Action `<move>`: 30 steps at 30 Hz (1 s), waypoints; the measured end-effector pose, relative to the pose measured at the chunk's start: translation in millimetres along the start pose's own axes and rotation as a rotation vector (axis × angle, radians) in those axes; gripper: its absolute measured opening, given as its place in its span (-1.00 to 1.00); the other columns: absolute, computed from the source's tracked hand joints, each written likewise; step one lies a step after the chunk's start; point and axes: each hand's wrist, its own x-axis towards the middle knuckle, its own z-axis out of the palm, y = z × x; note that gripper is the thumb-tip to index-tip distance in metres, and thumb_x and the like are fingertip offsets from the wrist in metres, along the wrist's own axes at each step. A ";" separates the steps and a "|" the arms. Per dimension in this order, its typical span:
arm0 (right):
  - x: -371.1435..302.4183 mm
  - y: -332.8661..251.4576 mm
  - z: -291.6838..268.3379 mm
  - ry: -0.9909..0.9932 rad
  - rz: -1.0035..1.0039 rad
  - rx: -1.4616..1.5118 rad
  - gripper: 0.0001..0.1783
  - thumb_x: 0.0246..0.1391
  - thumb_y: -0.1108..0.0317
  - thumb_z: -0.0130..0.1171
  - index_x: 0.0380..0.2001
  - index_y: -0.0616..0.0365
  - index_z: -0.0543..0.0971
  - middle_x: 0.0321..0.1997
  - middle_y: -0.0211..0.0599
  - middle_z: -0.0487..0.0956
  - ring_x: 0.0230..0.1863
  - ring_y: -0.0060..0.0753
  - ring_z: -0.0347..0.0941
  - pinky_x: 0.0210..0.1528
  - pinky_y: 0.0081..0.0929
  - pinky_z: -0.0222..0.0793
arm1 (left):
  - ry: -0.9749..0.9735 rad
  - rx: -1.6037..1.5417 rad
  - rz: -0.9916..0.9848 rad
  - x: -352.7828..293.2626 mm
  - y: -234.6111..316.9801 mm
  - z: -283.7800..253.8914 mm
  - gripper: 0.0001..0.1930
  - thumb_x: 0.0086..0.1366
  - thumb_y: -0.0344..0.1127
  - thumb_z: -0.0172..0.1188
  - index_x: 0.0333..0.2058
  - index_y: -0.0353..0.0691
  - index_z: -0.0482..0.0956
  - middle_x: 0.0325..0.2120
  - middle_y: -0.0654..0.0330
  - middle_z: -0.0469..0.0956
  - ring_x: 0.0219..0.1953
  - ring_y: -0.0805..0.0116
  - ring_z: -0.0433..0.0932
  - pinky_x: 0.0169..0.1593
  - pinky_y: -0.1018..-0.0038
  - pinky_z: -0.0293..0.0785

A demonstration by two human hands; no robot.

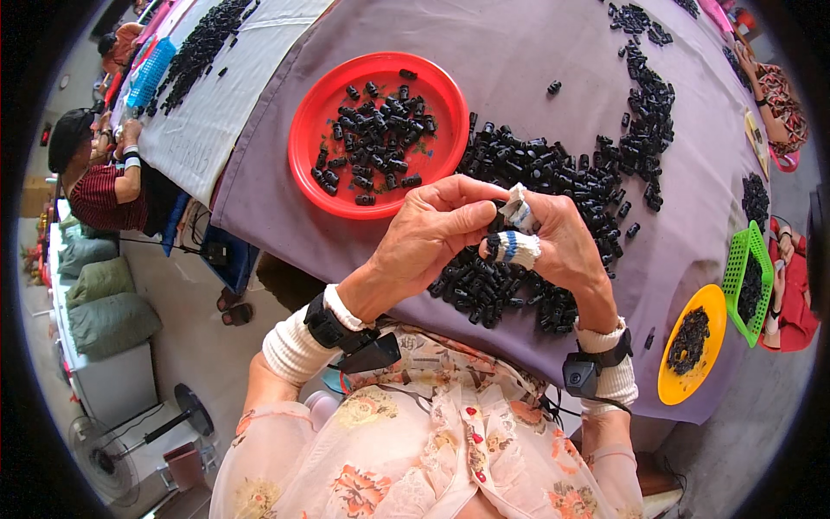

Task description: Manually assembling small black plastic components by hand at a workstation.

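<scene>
Two hands meet at the centre: the left hand (424, 242) pinches with thumb and fingertips; the right hand (562, 238), with two cloth finger covers (520, 250), curls closed against it; a small black piece (499, 214), mostly hidden, shows between them; just beyond lies a heap of black pieces (510, 290), too many to count; one round red tray (303, 143) beside it holds dozens more; farther right, one yellow plate (679, 389) and one green basket (735, 259) each hold dark pieces.
</scene>
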 end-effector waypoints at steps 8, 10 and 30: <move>-1.0 -1.2 3.3 0.015 0.012 -0.003 -0.71 -0.25 0.29 0.26 -0.56 0.29 0.43 -0.71 -0.30 0.33 -0.65 -0.57 0.17 -0.58 -0.53 0.19 | -0.001 0.025 0.037 0.9 -1.7 -3.1 -0.80 0.21 -0.43 0.07 -0.18 -0.34 0.46 -0.33 0.18 0.53 -0.33 0.51 0.52 -0.25 0.57 0.52; -0.7 -1.1 3.5 0.014 0.006 -0.001 -0.71 -0.25 0.29 0.26 -0.56 0.29 0.43 -0.71 -0.30 0.34 -0.66 -0.57 0.18 -0.59 -0.53 0.19 | 0.002 0.015 0.013 0.4 -0.8 -2.7 -0.79 0.21 -0.43 0.08 -0.18 -0.34 0.46 -0.34 0.19 0.53 -0.33 0.52 0.52 -0.25 0.58 0.51; 0.8 -0.8 -5.5 -0.008 -0.022 0.023 -0.61 -0.29 0.15 0.33 -0.56 0.24 0.46 -0.69 -0.36 0.39 -0.64 -0.61 0.23 -0.56 -0.54 0.21 | -0.037 -0.130 -0.095 2.6 -0.9 0.8 -0.78 0.23 -0.40 0.05 -0.15 -0.31 0.44 -0.31 0.18 0.52 -0.31 0.48 0.51 -0.25 0.54 0.50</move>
